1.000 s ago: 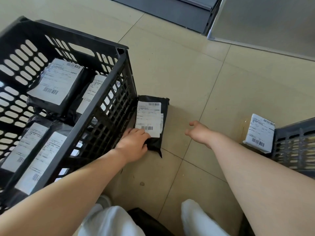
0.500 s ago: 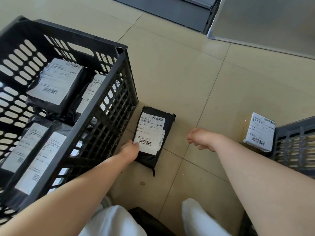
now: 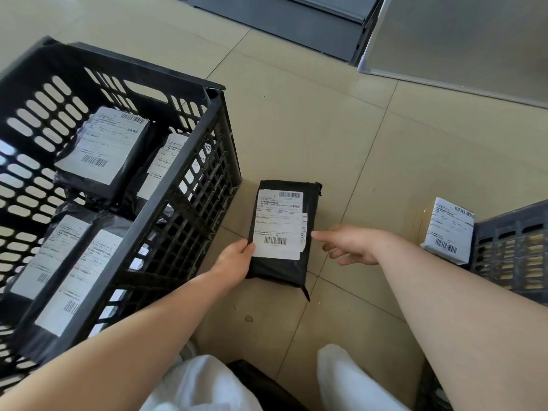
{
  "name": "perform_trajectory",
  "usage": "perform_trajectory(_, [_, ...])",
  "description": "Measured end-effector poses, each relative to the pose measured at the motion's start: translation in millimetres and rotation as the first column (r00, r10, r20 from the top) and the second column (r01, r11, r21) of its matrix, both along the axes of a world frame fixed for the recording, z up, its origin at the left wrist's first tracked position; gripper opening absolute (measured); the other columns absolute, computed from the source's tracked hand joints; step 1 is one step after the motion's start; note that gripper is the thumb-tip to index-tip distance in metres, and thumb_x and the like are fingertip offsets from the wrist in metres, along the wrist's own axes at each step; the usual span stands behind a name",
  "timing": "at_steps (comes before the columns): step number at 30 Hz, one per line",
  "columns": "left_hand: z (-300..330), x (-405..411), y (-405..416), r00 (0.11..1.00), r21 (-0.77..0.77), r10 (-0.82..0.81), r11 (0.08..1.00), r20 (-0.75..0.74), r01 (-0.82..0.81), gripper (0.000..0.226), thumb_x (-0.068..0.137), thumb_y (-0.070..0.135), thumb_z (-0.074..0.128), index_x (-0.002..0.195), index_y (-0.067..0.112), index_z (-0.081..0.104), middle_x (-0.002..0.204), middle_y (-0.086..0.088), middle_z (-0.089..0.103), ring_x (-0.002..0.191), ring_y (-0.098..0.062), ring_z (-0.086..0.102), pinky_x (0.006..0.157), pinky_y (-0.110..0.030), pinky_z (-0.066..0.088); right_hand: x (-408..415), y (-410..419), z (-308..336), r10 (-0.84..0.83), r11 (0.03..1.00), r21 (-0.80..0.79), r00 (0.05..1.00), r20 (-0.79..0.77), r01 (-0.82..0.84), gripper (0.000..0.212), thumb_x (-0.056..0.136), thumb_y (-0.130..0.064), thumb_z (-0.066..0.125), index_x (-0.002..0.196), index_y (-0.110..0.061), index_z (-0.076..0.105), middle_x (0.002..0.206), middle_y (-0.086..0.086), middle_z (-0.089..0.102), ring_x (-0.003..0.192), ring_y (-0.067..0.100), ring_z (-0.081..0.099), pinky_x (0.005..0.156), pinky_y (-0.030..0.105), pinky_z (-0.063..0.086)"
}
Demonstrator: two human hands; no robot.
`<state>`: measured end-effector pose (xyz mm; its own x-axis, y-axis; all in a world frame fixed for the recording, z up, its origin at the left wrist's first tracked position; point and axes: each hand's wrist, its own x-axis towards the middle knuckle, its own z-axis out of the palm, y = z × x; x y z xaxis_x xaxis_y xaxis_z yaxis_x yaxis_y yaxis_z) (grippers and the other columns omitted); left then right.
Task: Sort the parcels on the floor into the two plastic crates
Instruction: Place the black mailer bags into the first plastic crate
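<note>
A black parcel (image 3: 281, 229) with a white label is held just off the floor tiles, right of the black crate (image 3: 184, 179). My left hand (image 3: 234, 259) grips its lower left edge, thumb on the label. My right hand (image 3: 347, 244) hovers beside the parcel's right edge with the index finger stretched out to the label's corner. Several black parcels (image 3: 100, 149) with white labels lie inside the black crate. A brown box parcel (image 3: 444, 229) with a white label leans against the grey crate (image 3: 516, 247) at the right.
A grey cabinet base (image 3: 281, 16) and a metal-framed panel (image 3: 462, 37) stand at the back. White trouser legs (image 3: 350, 378) and a dark object (image 3: 261, 387) are at the bottom edge. Beige floor tiles (image 3: 311, 123) stretch between the crates.
My left hand has pulled the black parcel away from the black crate, turned it and raised it. My right hand moved in towards its right edge and stretched out a finger.
</note>
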<state>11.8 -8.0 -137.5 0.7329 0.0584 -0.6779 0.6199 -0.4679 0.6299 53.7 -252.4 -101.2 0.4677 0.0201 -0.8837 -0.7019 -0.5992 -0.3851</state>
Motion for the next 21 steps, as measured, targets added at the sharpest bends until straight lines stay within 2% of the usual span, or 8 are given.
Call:
perform_trajectory(2, [10, 0, -4, 1.000, -0.044, -0.016, 0.999, 0.017, 0.017, 0.027, 0.105, 0.028, 0.041, 0.109, 0.017, 0.065, 0.101, 0.007, 0.065, 0.097, -0.012, 0.061, 0.076, -0.022, 0.046, 2, -2, 1, -0.068, 0.997, 0.034, 0.997, 0.030, 0.067, 0.063, 0.091, -0.055, 0.060, 0.139, -0.015, 0.047, 0.127, 0.006, 0.058, 0.111, 0.021, 0.058, 0.094, 0.037, 0.052])
perform_trajectory(4, [20, 0, -8, 0.999, -0.098, -0.026, 0.995, 0.032, 0.029, 0.025, 0.105, 0.028, 0.041, 0.108, 0.022, 0.064, 0.099, 0.012, 0.065, 0.091, -0.007, 0.060, 0.067, -0.016, 0.045, 5, -4, 4, -0.138, 0.986, 0.103, 0.989, 0.045, 0.132, 0.058, 0.090, -0.052, 0.064, 0.134, -0.016, 0.053, 0.126, 0.006, 0.060, 0.107, 0.022, 0.059, 0.093, 0.039, 0.051])
perform_trajectory(7, [32, 0, -11, 0.999, -0.182, -0.005, 0.983, 0.038, 0.012, 0.026, 0.105, 0.027, 0.041, 0.109, 0.016, 0.065, 0.103, 0.001, 0.068, 0.087, -0.010, 0.060, 0.060, -0.011, 0.049, 9, -7, 17, -0.211, 0.960, 0.200, 0.975, 0.063, 0.195, 0.043, 0.091, -0.039, 0.068, 0.127, -0.015, 0.061, 0.124, 0.010, 0.066, 0.101, 0.026, 0.062, 0.090, 0.041, 0.053])
perform_trajectory(10, [42, 1, -10, 0.999, -0.244, 0.024, 0.970, 0.049, -0.011, 0.028, 0.104, 0.028, 0.044, 0.110, 0.011, 0.066, 0.112, -0.012, 0.069, 0.090, -0.017, 0.061, 0.073, -0.026, 0.054, 12, -12, 34, -0.267, 0.933, 0.269, 0.961, 0.072, 0.239, 0.034, 0.091, -0.029, 0.070, 0.119, -0.011, 0.065, 0.118, 0.014, 0.070, 0.098, 0.030, 0.066, 0.085, 0.041, 0.058])
perform_trajectory(12, [51, 0, -10, 0.997, -0.305, 0.072, 0.951, 0.042, -0.055, 0.027, 0.103, 0.030, 0.046, 0.109, 0.016, 0.068, 0.112, -0.007, 0.071, 0.097, -0.019, 0.065, 0.083, -0.035, 0.057, 12, -13, 45, -0.295, 0.919, 0.295, 0.953, 0.071, 0.263, 0.032, 0.091, -0.028, 0.069, 0.117, -0.009, 0.067, 0.113, 0.014, 0.071, 0.096, 0.030, 0.067, 0.081, 0.040, 0.058])
perform_trajectory(14, [60, 1, -10, 0.991, -0.387, 0.133, 0.914, 0.000, -0.123, 0.024, 0.102, 0.033, 0.049, 0.114, 0.024, 0.068, 0.115, 0.001, 0.071, 0.106, -0.017, 0.066, 0.089, -0.037, 0.058, 12, -14, 53, -0.341, 0.898, 0.320, 0.938, 0.068, 0.303, 0.033, 0.092, -0.028, 0.067, 0.118, -0.008, 0.066, 0.108, 0.014, 0.070, 0.095, 0.030, 0.067, 0.081, 0.040, 0.058])
perform_trajectory(17, [78, 1, -8, 0.984, -0.481, 0.153, 0.858, -0.094, -0.179, 0.031, 0.097, 0.043, 0.058, 0.126, 0.033, 0.059, 0.124, 0.006, 0.066, 0.115, -0.015, 0.062, 0.091, -0.045, 0.057, 14, -12, 68, -0.421, 0.855, 0.372, 0.902, 0.092, 0.361, 0.032, 0.093, -0.028, 0.065, 0.117, -0.008, 0.066, 0.105, 0.015, 0.071, 0.093, 0.031, 0.068, 0.081, 0.041, 0.058])
perform_trajectory(21, [102, 1, -9, 0.954, -0.620, 0.209, 0.726, -0.213, -0.297, 0.055, 0.086, 0.043, 0.072, 0.135, 0.032, 0.050, 0.133, 0.000, 0.060, 0.118, -0.028, 0.060, 0.085, -0.051, 0.058, 20, -4, 95, -0.468, 0.812, 0.459, 0.872, 0.143, 0.360, 0.021, 0.095, -0.024, 0.059, 0.110, -0.012, 0.067, 0.099, 0.013, 0.071, 0.091, 0.031, 0.069, 0.084, 0.043, 0.057])
